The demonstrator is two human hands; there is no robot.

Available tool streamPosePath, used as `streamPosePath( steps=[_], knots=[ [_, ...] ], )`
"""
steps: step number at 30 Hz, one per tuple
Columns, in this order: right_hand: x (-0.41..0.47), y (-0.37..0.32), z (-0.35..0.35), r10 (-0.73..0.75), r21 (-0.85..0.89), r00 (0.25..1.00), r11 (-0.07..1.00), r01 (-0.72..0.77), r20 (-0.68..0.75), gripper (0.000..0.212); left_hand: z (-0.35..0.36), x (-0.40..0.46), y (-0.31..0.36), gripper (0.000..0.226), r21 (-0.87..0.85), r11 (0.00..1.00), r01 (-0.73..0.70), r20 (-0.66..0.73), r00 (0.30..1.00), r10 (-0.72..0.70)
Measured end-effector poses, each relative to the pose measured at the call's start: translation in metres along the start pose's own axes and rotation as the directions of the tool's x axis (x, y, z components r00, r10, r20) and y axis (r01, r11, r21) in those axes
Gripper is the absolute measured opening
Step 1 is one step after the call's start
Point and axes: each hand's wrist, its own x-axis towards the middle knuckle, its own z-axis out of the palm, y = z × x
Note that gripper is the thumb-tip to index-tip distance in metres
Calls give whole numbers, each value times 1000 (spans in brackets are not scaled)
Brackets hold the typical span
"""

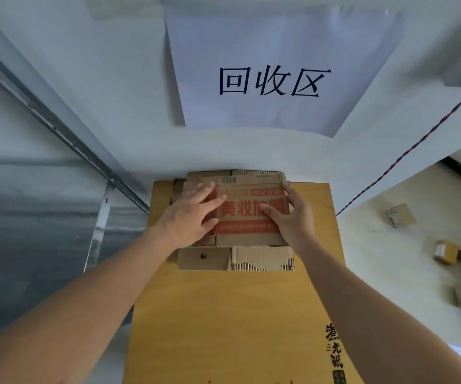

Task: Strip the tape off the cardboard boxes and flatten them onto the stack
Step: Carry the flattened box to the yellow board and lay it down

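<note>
Flattened red-printed box (247,214) lies atop the stack (234,256) on the wooden table (223,314) — left hand (189,216) and right hand (293,217) press it, fingers straight, grip on nothing.

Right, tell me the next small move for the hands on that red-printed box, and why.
Probably press down and square it up. Both the left hand and the right hand lie flat on the flattened red-printed box, which sits atop the stack slightly offset from the pieces beneath; unflattened boxes wait on the floor.
</note>
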Motion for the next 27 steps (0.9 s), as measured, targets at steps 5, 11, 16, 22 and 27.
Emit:
streamPosePath(
  steps=[5,11,16,22,27],
  knots=[
    [3,-1,4,-57,-653,996,753,85,64,90,12,8,2,72,53,998,43,140,989,-51],
    [-2,-10,16,-124,-708,918,601,371,376,66,24,18,9,76,89,993,79,192,977,-95],
    [-1,-5,34,4,-722,907,606,333,422,74,30,28,20,75,-16,993,116,197,974,-110],
    [-3,3,50,23,-756,919,576,310,394,71,39,26,16,72,-58,995,84,164,984,-74],
    [-5,7,51,14,-752,933,596,281,360,72,41,21,9,73,-143,988,67,208,977,-36]
  ],
)
